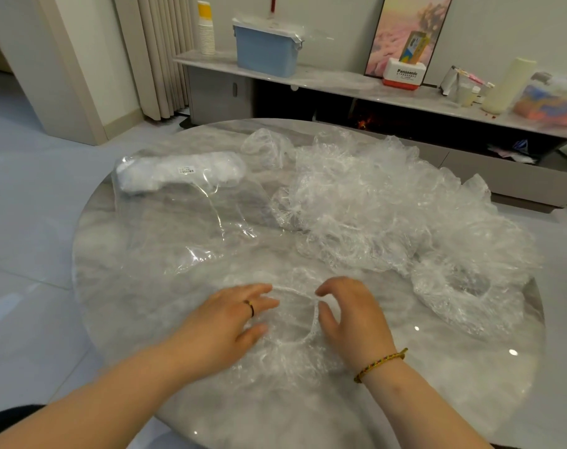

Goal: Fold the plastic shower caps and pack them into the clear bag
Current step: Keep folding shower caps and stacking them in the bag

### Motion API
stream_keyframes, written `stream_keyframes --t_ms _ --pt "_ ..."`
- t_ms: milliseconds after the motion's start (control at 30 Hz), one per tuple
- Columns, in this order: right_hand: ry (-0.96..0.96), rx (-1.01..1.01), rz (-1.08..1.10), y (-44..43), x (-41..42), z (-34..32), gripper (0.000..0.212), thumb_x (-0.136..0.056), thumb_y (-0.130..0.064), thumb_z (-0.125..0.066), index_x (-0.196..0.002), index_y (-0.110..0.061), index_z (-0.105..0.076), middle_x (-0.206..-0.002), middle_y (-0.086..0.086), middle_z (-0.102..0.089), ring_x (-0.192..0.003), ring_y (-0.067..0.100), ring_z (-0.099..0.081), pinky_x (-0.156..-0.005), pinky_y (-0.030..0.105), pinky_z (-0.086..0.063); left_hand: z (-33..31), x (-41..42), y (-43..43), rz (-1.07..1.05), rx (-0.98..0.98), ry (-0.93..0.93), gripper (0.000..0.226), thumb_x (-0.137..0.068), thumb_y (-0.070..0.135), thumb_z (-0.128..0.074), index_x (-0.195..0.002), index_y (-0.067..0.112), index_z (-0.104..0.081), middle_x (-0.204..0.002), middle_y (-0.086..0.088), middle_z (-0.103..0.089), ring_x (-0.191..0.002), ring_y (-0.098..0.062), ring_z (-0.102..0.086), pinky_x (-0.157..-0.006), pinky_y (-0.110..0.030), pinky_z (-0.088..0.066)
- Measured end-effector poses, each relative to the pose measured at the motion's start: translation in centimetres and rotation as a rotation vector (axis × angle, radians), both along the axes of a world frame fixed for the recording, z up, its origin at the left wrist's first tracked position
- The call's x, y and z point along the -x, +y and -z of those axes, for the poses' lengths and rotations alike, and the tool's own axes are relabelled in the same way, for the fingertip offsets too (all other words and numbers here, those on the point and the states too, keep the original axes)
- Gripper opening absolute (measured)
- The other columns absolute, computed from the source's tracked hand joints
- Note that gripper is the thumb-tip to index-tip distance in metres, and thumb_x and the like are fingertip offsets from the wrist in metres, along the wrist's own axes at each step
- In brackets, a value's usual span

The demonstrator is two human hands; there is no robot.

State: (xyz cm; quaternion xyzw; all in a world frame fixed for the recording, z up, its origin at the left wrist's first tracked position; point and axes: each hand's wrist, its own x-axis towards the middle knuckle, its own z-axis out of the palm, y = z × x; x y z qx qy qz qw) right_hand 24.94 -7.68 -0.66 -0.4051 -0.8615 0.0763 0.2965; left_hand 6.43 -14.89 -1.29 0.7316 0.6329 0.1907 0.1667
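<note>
One clear plastic shower cap (291,348) lies spread on the round marble table (120,286) near the front edge. My left hand (230,322) rests flat on its left side with straight fingers. My right hand (350,315) hovers over its right side, fingers curved, fingertips at the elastic rim; I cannot tell whether it pinches the rim. A large heap of crumpled shower caps (382,205) fills the right half of the table. The clear bag (185,202) lies at the left, with folded white caps (181,171) packed at its far end.
Another loose cap (463,299) lies at the right near the table's edge. Behind the table runs a low shelf (340,82) with a blue bin (266,50), stacked paper cups (206,30), a Panasonic box (405,74) and other items. Pale floor tiles surround the table.
</note>
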Motion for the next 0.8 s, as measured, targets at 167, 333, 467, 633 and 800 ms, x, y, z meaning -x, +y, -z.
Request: stream_keyframes --t_ms 167,333,467,633,800 --pt "-0.310 0.197 -0.350 -4.0 -0.6 0.6 0.051 -0.066 -0.061 -0.037 -0.096 -0.026 -0.060 -0.081 -0.013 -0.069 -0.073 0.003 -0.065 -0.065 0.014 -0.049 1.0 0.0 -3.8 0.181 0.283 0.227 0.122 -0.038 0.089 0.012 -0.145 0.032 0.010 -0.130 0.022 0.033 -0.122 0.004 0.032 -0.095 -0.008 0.024" --pt "-0.295 0.033 -0.300 -4.9 -1.0 2.6 0.031 -0.062 -0.040 -0.036 -0.081 -0.031 -0.060 -0.080 -0.018 -0.068 -0.068 -0.002 -0.064 -0.058 0.009 -0.047 1.0 -0.5 -4.2 0.178 0.258 0.258 0.119 -0.043 0.090 -0.009 -0.143 0.030 0.009 -0.131 0.020 0.032 -0.124 -0.006 0.037 -0.099 -0.012 0.027" --pt "-0.182 0.127 -0.131 -4.4 -0.8 1.8 0.019 -0.071 -0.029 -0.042 -0.066 -0.027 -0.061 -0.055 -0.015 -0.059 -0.048 0.002 -0.055 -0.046 0.011 -0.034 0.8 -0.2 -4.0 0.103 0.045 0.324 0.069 -0.071 0.068 -0.027 -0.121 0.034 -0.058 -0.139 0.013 -0.043 -0.124 0.003 -0.043 -0.103 -0.019 -0.031" --pt "0.008 0.551 -0.013 -3.6 -1.0 0.9 0.029 -0.094 -0.018 -0.045 -0.074 -0.039 -0.043 -0.053 -0.014 -0.058 -0.054 0.000 -0.055 -0.064 0.019 -0.043 0.7 0.3 -3.5 -0.126 -0.007 -0.053 0.042 -0.070 0.053 -0.037 -0.087 0.034 -0.071 -0.090 0.033 -0.063 -0.089 0.007 -0.061 -0.082 -0.008 -0.042" --pt "-0.002 0.633 0.088 -2.6 -0.1 1.3 0.028 -0.096 -0.023 -0.043 -0.072 -0.036 -0.042 -0.052 -0.009 -0.049 -0.049 0.008 -0.048 -0.060 0.024 -0.046 1.7 0.9 -2.8 -0.362 0.053 -0.410 0.027 -0.089 0.017 -0.060 -0.073 0.040 -0.058 -0.066 0.034 -0.062 -0.075 0.008 -0.059 -0.071 -0.006 -0.041"
